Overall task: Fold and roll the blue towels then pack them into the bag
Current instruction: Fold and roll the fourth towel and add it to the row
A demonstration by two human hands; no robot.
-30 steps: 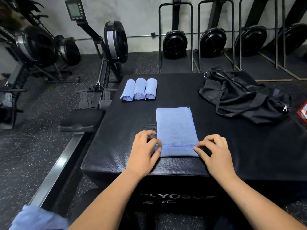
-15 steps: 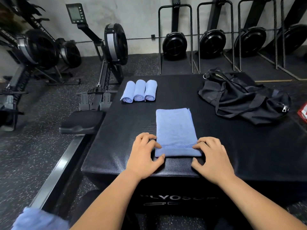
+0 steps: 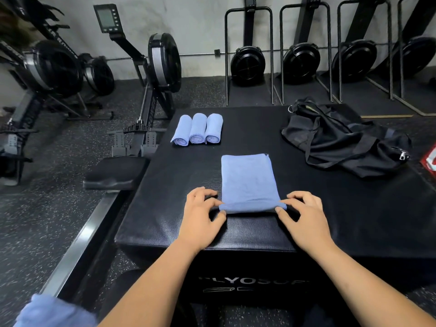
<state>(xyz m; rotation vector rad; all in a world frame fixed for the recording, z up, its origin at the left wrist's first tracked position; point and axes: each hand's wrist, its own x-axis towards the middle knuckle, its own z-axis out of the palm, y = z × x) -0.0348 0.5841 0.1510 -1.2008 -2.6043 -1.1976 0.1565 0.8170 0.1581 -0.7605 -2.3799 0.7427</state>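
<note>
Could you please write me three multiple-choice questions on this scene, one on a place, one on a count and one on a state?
1. Where on the padded box does the black bag lie?
A. far right
B. near left
C. centre, under a towel

2. How many rolled towels sit side by side?
A. two
B. three
C. five

3. What is the near edge of the flat towel like?
A. lying flat, untouched
B. turned over into a first roll
C. tucked into the bag

Answers:
1 A: the bag is slumped toward the far right corner.
2 B: three spiral ends show in a row.
3 B: the left grip and right grip pinch the ends of the turned-over edge.
</note>
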